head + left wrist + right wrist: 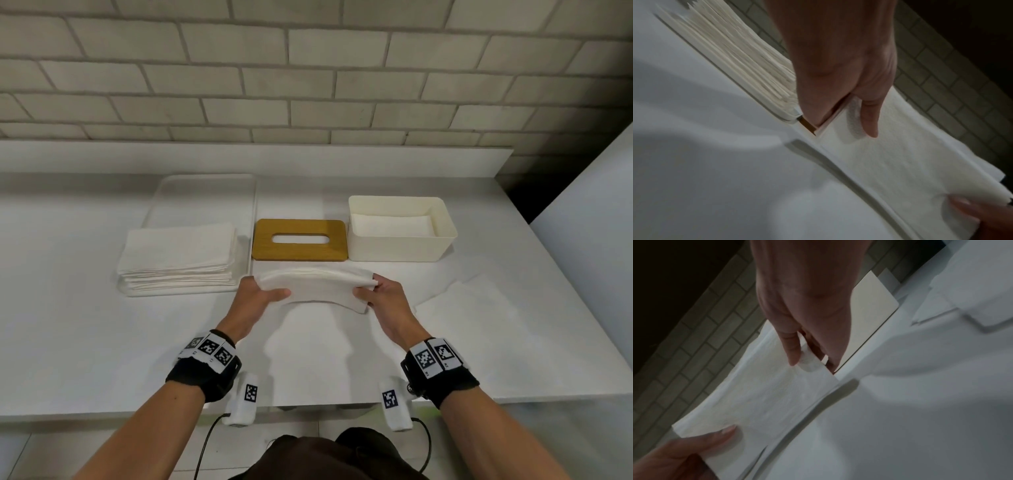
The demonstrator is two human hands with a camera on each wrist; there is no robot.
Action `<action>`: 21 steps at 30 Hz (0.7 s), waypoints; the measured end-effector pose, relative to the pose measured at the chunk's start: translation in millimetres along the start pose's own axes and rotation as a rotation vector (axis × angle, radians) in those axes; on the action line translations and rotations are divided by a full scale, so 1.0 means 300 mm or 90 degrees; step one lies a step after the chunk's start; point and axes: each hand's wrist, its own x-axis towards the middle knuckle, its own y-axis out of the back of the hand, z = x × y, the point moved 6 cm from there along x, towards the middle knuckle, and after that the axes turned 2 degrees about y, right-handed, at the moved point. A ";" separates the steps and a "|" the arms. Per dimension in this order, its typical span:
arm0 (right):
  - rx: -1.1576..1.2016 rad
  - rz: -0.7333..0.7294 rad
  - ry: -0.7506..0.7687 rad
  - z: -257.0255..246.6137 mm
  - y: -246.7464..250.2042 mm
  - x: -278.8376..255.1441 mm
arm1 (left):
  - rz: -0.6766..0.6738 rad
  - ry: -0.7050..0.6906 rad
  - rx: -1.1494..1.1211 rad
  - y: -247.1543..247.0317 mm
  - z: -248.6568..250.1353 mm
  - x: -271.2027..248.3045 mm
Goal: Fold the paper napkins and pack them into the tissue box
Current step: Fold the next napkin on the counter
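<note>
Both hands hold a bundle of folded white napkins (320,286) above the table, bowed upward in the middle. My left hand (265,289) pinches its left end, thumb on top (869,116). My right hand (371,291) pinches the right end between thumb and fingers (793,350). The cream tissue box (442,240) stands open at the back right with white napkins lying inside. Its wooden lid (299,255), with a slot, lies flat just left of the box. A stack of unfolded napkins (181,255) sits on a white tray (205,192) at the left.
A loose white napkin (469,308) lies spread on the table to the right of my hands. Another sheet (308,346) lies flat under the held bundle. A brick wall runs behind the white table (85,325), and a white panel (599,205) stands at the right.
</note>
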 end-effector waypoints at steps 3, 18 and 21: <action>-0.051 -0.018 0.020 0.006 -0.012 -0.001 | 0.014 -0.017 0.008 0.000 0.001 -0.009; -0.081 -0.052 0.134 -0.025 -0.048 -0.031 | 0.051 -0.130 -0.017 0.041 0.005 -0.017; -0.085 -0.060 0.165 -0.044 -0.058 -0.031 | 0.045 -0.167 -0.002 0.034 0.019 -0.014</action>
